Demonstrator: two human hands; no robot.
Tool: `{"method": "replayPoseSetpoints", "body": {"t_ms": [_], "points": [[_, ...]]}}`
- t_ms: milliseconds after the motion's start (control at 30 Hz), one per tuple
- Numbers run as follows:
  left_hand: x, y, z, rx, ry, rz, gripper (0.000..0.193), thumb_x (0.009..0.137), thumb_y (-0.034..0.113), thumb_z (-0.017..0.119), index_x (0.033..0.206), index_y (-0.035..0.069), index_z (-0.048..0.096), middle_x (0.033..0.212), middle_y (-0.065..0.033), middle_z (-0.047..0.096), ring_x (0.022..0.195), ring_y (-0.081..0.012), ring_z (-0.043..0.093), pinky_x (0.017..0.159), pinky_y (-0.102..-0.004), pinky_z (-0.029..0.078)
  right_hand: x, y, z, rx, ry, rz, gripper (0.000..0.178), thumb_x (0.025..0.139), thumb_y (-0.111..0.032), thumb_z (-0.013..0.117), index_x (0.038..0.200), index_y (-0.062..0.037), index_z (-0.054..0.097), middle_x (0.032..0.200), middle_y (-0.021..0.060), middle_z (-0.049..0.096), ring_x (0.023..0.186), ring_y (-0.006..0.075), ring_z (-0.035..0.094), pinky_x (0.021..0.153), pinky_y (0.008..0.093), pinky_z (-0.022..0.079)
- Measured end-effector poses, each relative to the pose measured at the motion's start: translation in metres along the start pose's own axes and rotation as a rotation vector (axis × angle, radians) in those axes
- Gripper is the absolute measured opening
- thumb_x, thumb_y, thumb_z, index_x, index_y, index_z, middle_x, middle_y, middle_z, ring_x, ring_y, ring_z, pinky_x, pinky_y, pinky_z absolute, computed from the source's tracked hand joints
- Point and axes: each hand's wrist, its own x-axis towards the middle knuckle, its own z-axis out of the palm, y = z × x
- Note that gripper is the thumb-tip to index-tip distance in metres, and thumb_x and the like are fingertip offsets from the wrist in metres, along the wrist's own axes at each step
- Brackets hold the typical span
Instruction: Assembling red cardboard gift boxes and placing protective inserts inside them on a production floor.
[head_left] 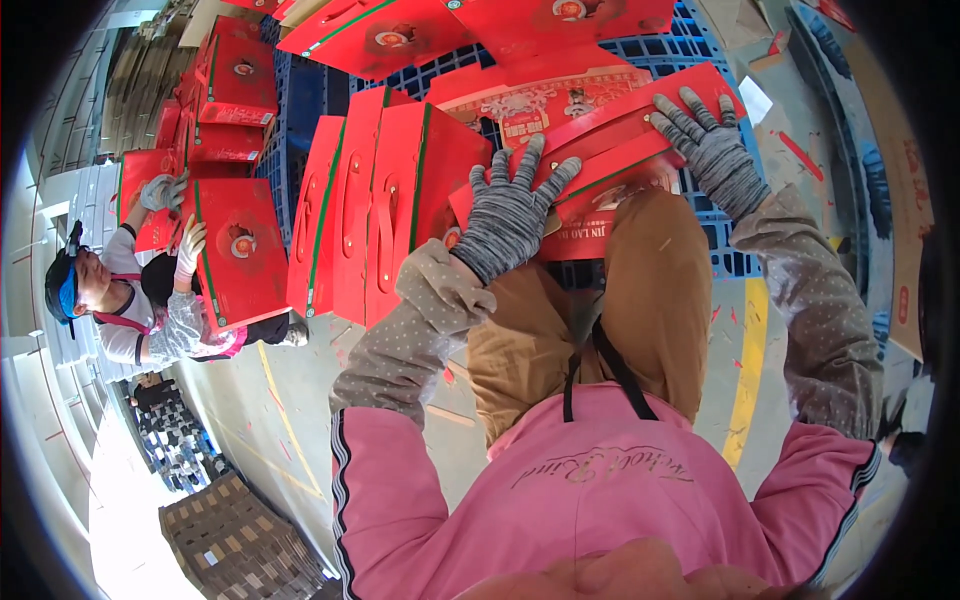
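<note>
Both hands wear grey striped knit gloves, and dotted sleeve covers run up my forearms. In front of my knees is a red carton point(622, 128), with its long narrow top facing me and a green line along one edge. My left hand point(508, 215) lies on the left part of that top, fingers spread. Over the right end, my right hand point(712, 150) rests with its fingers stretched out and apart. Neither hand is wrapped round anything. Behind this carton lies a red printed panel point(540, 100), partly hidden by the carton and my left fingers.
Several upright red boxes point(385, 210) with strap handles stand left of my left hand. Blue pallets point(715, 215) lie beneath and behind. At far left a gloved co-worker point(125, 300) handles a red box point(240, 250). Brown cardboard stacks point(245, 535) stand at lower left.
</note>
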Motion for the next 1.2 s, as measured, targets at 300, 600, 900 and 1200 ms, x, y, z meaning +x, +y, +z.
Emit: {"method": "replayPoseSetpoints", "body": {"t_ms": [300,600,900,1200], "points": [[0.004,0.011,0.017,0.110,0.186,-0.038,0.070,0.078,0.029,0.062,0.140,0.036,0.031,0.146,-0.0142,0.026,0.123,-0.0431,0.036,0.094,-0.0654,0.031,-0.008,0.013,0.030,-0.077,0.173,-0.037,0.057,0.084,-0.020,0.044,0.139,-0.0305,0.033,0.152,-0.0064,0.020,0.138,0.0235,0.023,0.107,0.0596,0.011],[0.001,0.012,0.061,0.716,0.173,-0.138,0.057,0.086,0.044,0.040,0.140,0.032,0.031,0.153,-0.0120,0.012,0.137,-0.0470,0.010,0.101,-0.0723,0.007,0.005,0.005,0.016,-0.011,0.301,-0.168,0.063,0.078,-0.006,0.045,0.139,-0.0157,0.035,0.149,0.0041,0.028,0.139,0.0246,0.020,0.112,0.0483,0.009],[0.002,0.022,0.062,-0.050,0.505,0.047,0.091,0.071,0.056,0.058,0.145,0.022,0.017,0.152,-0.0193,0.005,0.136,-0.0500,0.005,0.096,-0.0761,-0.001,0.016,0.038,0.069,-0.173,0.758,-0.302,0.050,0.085,-0.023,0.045,0.135,-0.0224,0.042,0.145,-0.0016,0.036,0.135,0.0224,0.033,0.106,0.0535,0.017],[0.104,0.042,0.079,-0.158,1.148,0.112,0.070,0.082,0.065,0.037,0.143,0.035,0.023,0.153,-0.0110,0.012,0.137,-0.0467,0.007,0.098,-0.0745,-0.001,0.028,0.032,0.075,-0.094,0.636,-0.257,0.055,0.078,-0.024,0.056,0.130,-0.0141,0.044,0.149,0.0017,0.030,0.137,0.0237,0.026,0.106,0.0512,0.018]]}}
